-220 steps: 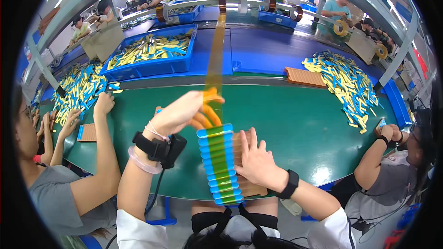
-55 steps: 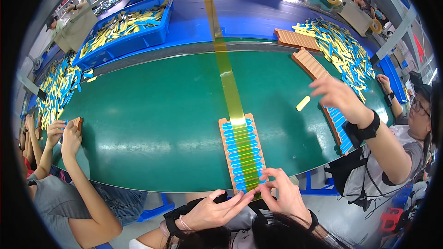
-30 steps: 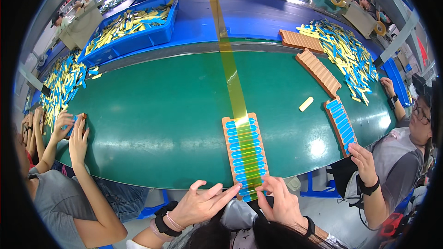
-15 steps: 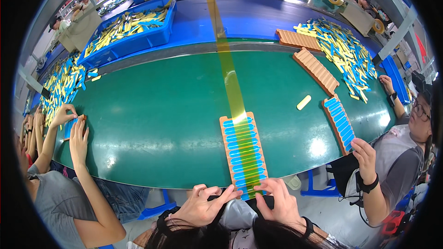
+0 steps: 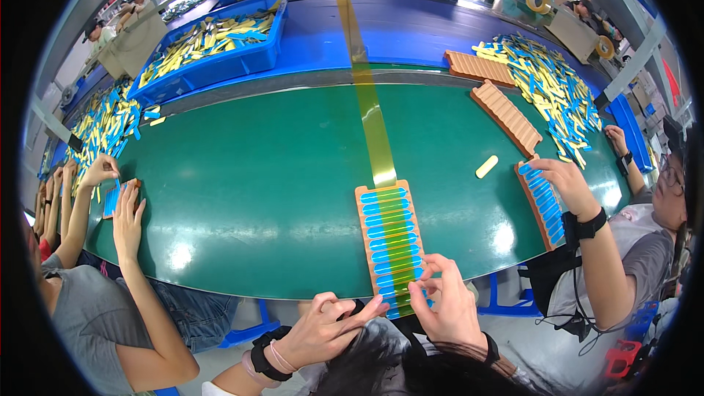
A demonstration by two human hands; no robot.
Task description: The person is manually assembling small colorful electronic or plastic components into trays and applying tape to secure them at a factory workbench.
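In front of me, an orange ridged tray (image 5: 364,213) lies lengthwise at the table's near edge. Blue rounded strips (image 5: 381,232) fill its slots crosswise. Down its middle runs amber see-through tape (image 5: 370,117), coming from the far side of the table. My left hand (image 5: 326,326) is at the tray's near left corner, index finger stretched onto the edge, other fingers loosely bent. My right hand (image 5: 446,301) reaches over the near right side, with thumb and fingers apart, fingertips at the strips and tape. Any hold on the tape's near end is hidden.
A yellow strip (image 5: 487,166) and bare orange trays (image 5: 506,114) lie right of the tape. Piles of blue and yellow strips (image 5: 546,92) flank the table; a blue bin (image 5: 209,73) stands back left. Co-workers' hands (image 5: 568,183) work at trays on both sides.
My right hand has moved up along the tray's right side and its fingers have spread. My left hand stays at the near corner. The right co-worker's hand has moved to their tray's far end.
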